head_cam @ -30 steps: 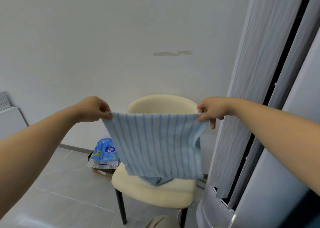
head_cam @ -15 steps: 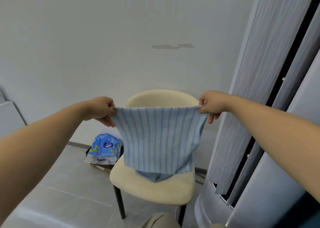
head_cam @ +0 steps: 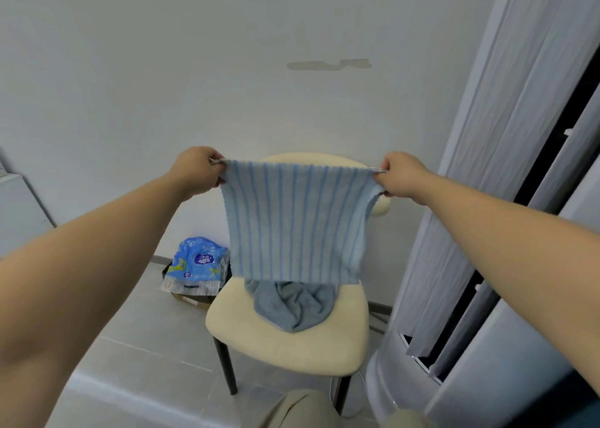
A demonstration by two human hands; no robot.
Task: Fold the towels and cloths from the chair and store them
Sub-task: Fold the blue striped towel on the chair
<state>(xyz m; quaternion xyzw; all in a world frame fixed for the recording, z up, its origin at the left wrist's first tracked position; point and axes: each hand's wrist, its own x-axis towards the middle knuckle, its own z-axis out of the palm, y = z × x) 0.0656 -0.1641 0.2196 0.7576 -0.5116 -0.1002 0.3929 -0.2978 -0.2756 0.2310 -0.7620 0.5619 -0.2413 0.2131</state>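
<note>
In the head view, the striped cloth hangs in the middle of the frame, in the air above and in front of the chair. The left hand pinches its upper left corner and the right hand pinches its upper right corner. The fingers of both hands are curled tight on the fabric. The top edge is pulled straight and runs from left to right across the frame, and this is also the longer side. The cloth hangs flat with its face to the camera. It is light blue with darker blue stripes, all running from top to bottom, and the surface looks ribbed and soft, like terry. The right side edge curves inward a little under the hand.

Below the lower edge a second piece lies on the seat – a grey-blue towel, crumpled, with deep folds, and its point is directed to the front of the seat. The chair has a cream padded seat, a rounded cream back and thin dark legs.

In the lower left part, on the floor beside the chair, stands a blue printed plastic packet, shiny, on top of a low box. The floor is of pale grey tiles – smooth. The wall behind is plain white. At the right side are tall white ribbed panels with dark gaps between them.
</note>
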